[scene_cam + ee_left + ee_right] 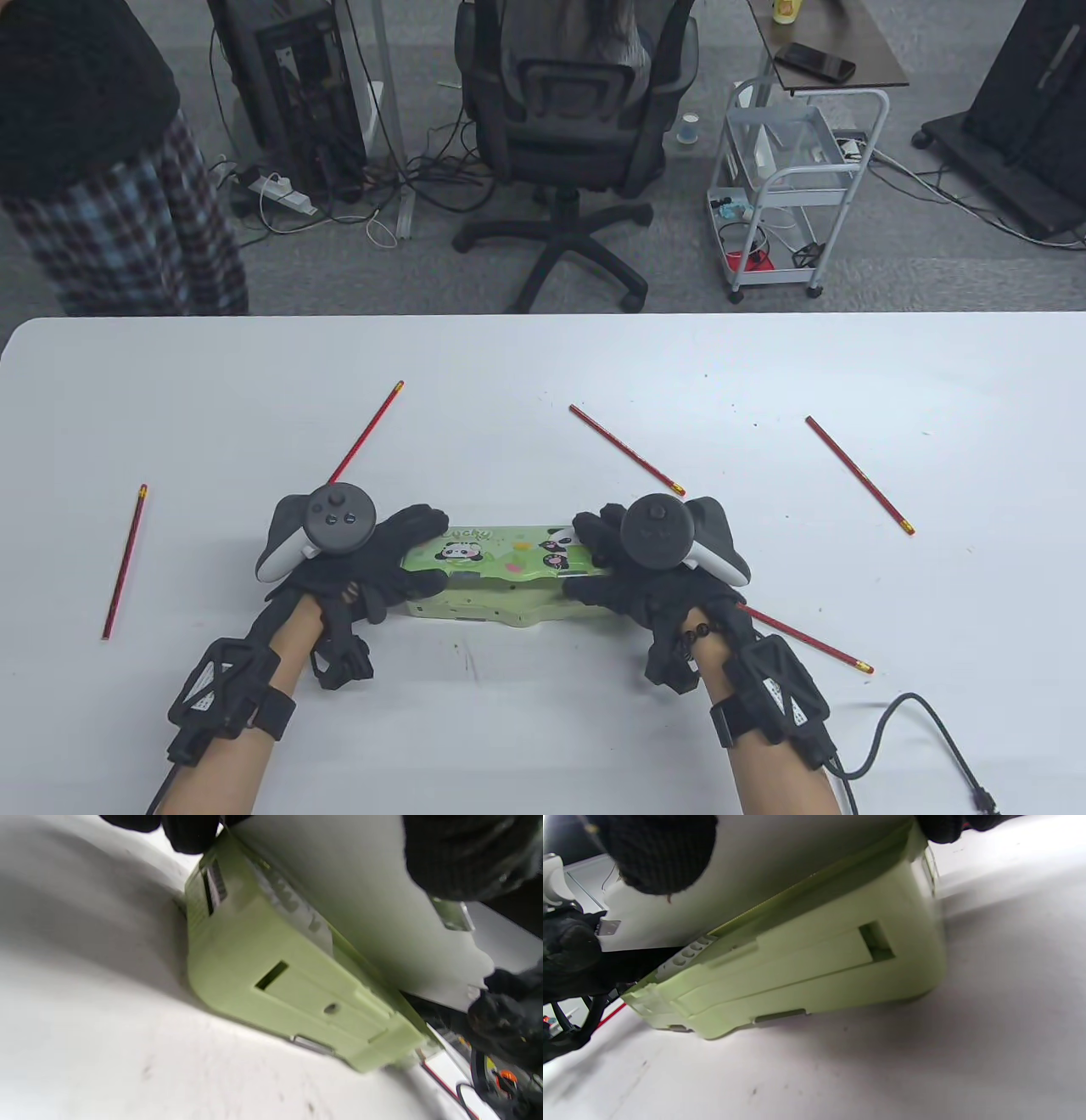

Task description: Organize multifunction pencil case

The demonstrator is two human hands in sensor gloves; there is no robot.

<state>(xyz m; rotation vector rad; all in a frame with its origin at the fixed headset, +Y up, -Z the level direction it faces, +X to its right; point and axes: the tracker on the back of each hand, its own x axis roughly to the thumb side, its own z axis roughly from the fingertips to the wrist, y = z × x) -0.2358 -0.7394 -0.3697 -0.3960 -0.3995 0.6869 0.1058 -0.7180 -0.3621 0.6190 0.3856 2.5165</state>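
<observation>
A light green pencil case (488, 586) with a panda-print lid (501, 548) lies near the table's front edge. My left hand (420, 550) grips its left end, fingers over the lid and thumb at the front edge. My right hand (585, 558) grips the right end the same way. The wrist views show the green body (297, 984) (814, 959) on the table with the lid's pale underside raised above it along the front. Several red pencils lie loose: one behind the left hand (366, 431), one behind the right hand (626, 449), one by my right wrist (806, 638).
Two more red pencils lie at the far left (125, 561) and far right (859, 474) of the white table (543, 365). A black cable (925, 739) trails from my right wrist. Beyond the table stand an office chair (568, 127), a cart (789, 187) and a person (110, 170).
</observation>
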